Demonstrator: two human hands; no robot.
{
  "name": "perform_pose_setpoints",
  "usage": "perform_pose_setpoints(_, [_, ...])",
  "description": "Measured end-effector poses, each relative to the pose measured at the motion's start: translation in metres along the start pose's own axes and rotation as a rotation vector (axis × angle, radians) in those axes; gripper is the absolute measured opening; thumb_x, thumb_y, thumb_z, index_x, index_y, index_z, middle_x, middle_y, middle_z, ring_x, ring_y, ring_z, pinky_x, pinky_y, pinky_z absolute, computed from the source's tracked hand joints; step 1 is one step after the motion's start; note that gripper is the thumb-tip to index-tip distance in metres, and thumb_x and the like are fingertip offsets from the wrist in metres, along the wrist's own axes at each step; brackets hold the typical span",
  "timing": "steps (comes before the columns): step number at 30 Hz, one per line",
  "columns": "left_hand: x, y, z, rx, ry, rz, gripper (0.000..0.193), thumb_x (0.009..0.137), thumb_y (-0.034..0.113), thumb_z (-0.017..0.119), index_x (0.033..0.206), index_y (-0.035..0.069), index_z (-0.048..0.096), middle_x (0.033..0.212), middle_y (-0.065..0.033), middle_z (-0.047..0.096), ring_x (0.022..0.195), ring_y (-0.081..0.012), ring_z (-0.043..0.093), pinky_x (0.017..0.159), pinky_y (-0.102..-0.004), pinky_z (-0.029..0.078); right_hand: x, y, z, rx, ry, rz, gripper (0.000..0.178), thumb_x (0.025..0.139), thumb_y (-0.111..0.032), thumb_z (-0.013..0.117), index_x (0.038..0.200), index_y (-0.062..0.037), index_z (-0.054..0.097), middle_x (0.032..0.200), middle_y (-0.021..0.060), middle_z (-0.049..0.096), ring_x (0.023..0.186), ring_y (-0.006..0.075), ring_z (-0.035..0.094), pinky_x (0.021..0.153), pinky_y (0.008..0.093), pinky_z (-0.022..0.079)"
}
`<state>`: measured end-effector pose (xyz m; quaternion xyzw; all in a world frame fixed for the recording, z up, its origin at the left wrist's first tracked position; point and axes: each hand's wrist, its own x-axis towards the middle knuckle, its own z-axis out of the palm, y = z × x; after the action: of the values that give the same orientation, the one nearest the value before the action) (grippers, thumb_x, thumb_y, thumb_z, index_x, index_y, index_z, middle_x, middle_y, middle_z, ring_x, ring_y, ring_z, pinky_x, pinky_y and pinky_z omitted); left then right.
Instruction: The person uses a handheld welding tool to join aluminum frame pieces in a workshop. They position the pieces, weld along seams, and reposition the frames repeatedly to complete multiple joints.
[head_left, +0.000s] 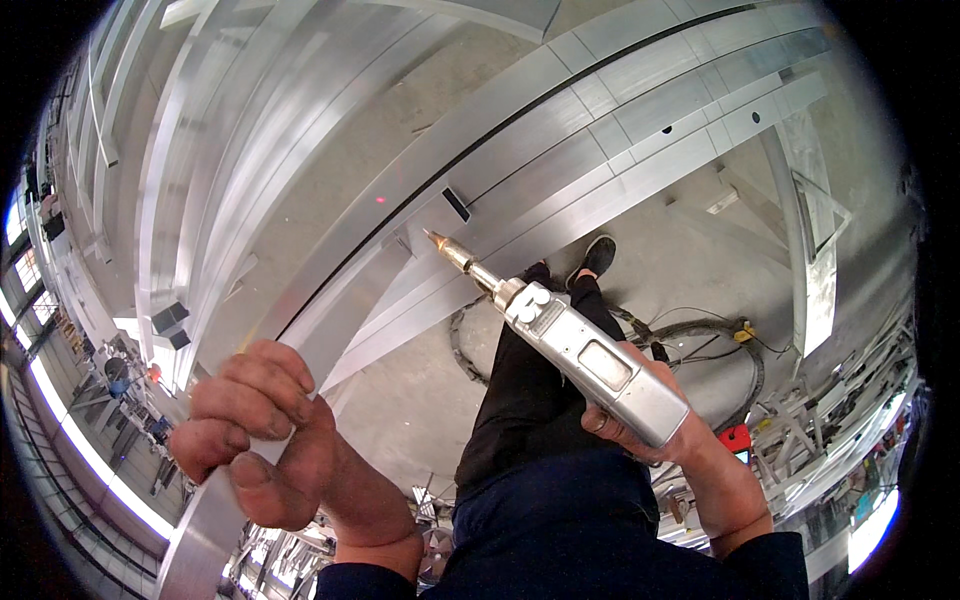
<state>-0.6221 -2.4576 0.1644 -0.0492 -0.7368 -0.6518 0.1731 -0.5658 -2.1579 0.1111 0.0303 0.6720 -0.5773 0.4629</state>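
Note:
My left hand [265, 430] is closed round a flat silver metal bar [200, 535], which runs up from the lower left and meets a long metal beam [560, 135]. In my right hand [690, 440] is a silver handheld laser welding gun [570, 345], with the fingers wrapped round its body. Its slim nozzle ends in a copper-coloured tip that points up and left, close to where bar and beam come together. A small dark rectangular slot [456, 203] shows in the metal just above the tip. A red light dot [380, 200] lies on the beam.
More long metal profiles [220, 150] stretch along the left. Black cables [700, 335] lie coiled on the concrete floor near my feet [595, 258]. A metal stand [815, 250] rises at the right. A red device [735, 440] sits beside my right forearm.

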Motion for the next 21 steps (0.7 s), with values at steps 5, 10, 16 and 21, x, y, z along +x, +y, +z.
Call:
perform_pose_setpoints(5, [-0.002,-0.002,0.002,-0.013,0.010,0.010,0.022,0.091,0.024,0.053,0.086,0.010,0.036,0.072,-0.0073,0.046,0.056,-0.0182,0.048,0.055,-0.0363,0.040,0.002,0.000,0.003,0.047,-0.009,0.039,0.061,0.077,-0.018,0.080,0.126,-0.0038,0.046,0.099,0.0136,0.070,0.090,0.0246,0.072,0.076,0.0326,0.055])
perform_pose_setpoints(10, [-0.001,-0.001,0.006,-0.024,0.025,0.022,0.010,0.090,0.020,0.048,0.089,0.010,0.045,0.069,-0.0057,0.043,0.055,-0.0160,0.043,0.054,-0.0354,0.037,0.001,0.015,0.007,-0.005,0.047,-0.032,0.062,0.076,-0.020,0.080,0.126,-0.0042,0.046,0.098,0.0144,0.069,0.090,0.0281,0.071,0.075,0.0340,0.055])
perform_pose_setpoints(16, [-0.002,-0.003,0.007,-0.031,0.012,0.028,0.009,0.090,0.018,0.044,0.091,0.010,0.049,0.067,-0.0049,0.042,0.054,-0.0153,0.041,0.054,-0.0348,0.036,0.001,0.010,0.007,0.025,0.037,0.017,0.061,0.075,-0.020,0.079,0.124,-0.0043,0.047,0.097,0.0133,0.069,0.089,0.0295,0.071,0.074,0.0339,0.055])
perform_pose_setpoints(21, [-0.001,-0.004,0.007,-0.033,-0.006,0.035,0.008,0.090,0.017,0.044,0.091,0.010,0.048,0.068,-0.0050,0.042,0.055,-0.0157,0.043,0.055,-0.0350,0.036,0.007,0.005,0.006,-0.110,0.046,-0.054,0.053,0.078,-0.017,0.077,0.121,-0.0044,0.048,0.097,0.0130,0.068,0.090,0.0275,0.071,0.077,0.0333,0.055])
